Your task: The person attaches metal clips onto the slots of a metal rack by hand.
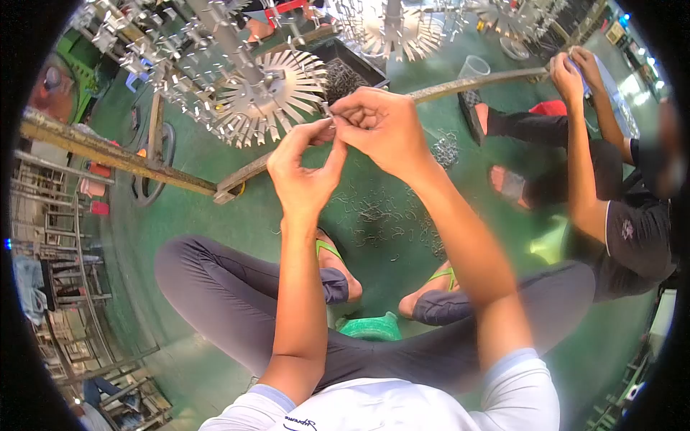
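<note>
My left hand point(307, 167) and my right hand point(384, 129) meet at the right edge of a slotted metal disc point(269, 93) on an upright rod. Thumb and forefinger of my left hand are pinched together close to the right fingertips. The right hand's fingers are curled in a pinch at a small metal piece point(325, 109). Whether the left fingertips hold something too small to see cannot be made out. Many small metal clips hang around the disc and the rod.
A black bin point(370, 66) of small metal parts stands behind my hands. Wooden bars point(108, 149) run beside the discs. Loose metal hooks point(381, 212) lie on the green floor. A co-worker sits at the right, both hands point(571, 75) raised near a bar's end.
</note>
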Demonstrator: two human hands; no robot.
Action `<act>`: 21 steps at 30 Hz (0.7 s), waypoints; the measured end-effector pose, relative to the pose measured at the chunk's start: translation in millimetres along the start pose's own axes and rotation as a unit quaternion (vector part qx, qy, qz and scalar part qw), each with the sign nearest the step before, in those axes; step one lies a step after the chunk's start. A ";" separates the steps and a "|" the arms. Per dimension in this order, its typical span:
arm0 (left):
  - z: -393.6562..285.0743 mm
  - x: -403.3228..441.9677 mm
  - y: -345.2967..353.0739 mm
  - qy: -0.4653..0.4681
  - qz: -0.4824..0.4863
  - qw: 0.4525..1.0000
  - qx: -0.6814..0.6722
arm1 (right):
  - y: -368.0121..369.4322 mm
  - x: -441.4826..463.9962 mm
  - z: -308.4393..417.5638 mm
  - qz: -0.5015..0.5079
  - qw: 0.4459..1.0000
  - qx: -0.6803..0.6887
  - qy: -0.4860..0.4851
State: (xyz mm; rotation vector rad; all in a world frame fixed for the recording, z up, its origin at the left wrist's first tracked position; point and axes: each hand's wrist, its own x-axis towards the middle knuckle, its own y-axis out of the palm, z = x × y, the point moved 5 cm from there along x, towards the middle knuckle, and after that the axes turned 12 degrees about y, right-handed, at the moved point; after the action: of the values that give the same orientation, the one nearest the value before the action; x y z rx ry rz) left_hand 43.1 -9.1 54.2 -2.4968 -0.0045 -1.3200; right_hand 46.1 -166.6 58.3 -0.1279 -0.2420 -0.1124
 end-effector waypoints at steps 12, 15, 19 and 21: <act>-3.9 -5.5 8.9 -0.047 -0.054 0.997 0.005 | -11.6 8.1 44.0 0.044 0.991 -0.127 0.015; -3.2 -3.6 7.5 -0.044 -0.056 0.997 0.012 | -8.2 16.0 52.9 0.054 0.984 -0.166 0.036; 1.1 -4.5 3.0 -0.057 -0.067 0.996 0.025 | 1.8 31.0 53.8 0.093 0.970 -0.216 0.057; 4.2 -6.6 -0.4 -0.076 -0.076 0.994 0.024 | 9.8 39.4 55.5 0.122 0.962 -0.239 0.046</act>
State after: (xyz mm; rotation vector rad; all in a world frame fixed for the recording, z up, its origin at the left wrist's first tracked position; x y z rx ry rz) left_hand 42.6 -6.6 46.7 -2.5927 -0.2634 -1.1660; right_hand 72.5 -153.0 120.4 -0.6296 -0.1006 0.0704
